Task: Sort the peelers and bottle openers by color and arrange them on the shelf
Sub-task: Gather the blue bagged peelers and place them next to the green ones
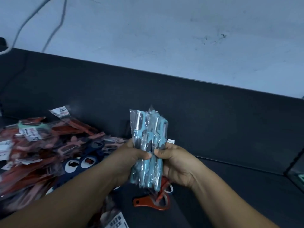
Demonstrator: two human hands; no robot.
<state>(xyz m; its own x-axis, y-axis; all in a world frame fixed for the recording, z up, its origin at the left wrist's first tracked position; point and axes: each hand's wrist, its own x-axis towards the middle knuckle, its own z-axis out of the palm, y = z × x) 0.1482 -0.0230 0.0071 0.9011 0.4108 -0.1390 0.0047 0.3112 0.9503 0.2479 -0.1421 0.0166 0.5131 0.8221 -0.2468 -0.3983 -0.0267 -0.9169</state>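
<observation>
Shop, bulk packaged peelers (148, 129), dark shelf (213, 122)

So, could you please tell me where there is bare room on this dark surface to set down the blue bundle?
The dark surface is bare behind the blue bundle up to the wall, and right of the right hand. The left is crowded with the pile of red, pink and navy packs; a red opener lies just below the bundle.

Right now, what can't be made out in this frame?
Head view only.
1. Count of blue peelers: the wrappers overlap, and the left hand and right hand cover the middle.
2. Pile at left: blurred, cut by the left edge, labels unreadable.
3. Red tool: partly behind the bundle, kind unclear.
</observation>
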